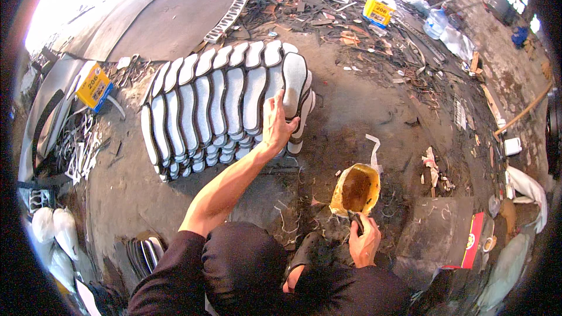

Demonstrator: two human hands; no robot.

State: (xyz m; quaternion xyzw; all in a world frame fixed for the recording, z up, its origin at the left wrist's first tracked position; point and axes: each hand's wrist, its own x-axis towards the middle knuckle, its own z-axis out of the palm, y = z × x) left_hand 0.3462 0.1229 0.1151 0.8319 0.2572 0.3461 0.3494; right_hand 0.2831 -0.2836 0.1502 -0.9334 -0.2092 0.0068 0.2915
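Observation:
Rows of pale shoe soles with dark edges [202, 102] stand stacked in overlapping layers on the ground, left of centre. My left hand [277, 126] reaches to the right end of the stack. Its fingers are stretched and apart, resting on the end sole [294, 76]. At lower right, my right hand [365, 241] is closed around a short dark handle [354, 216]. That handle leads into a yellowish container [372, 198] coated inside with brown, glue-like stuff. I cannot make out the tool's far end.
A pale strip [373, 149] lies beside the container. Yellow-and-blue boxes [93, 86] stand at left and far right, among scattered scraps [345, 38]. Large dark sheets [158, 17] lie at the back left. A red panel [472, 241] is at right, near a wooden stick [524, 111].

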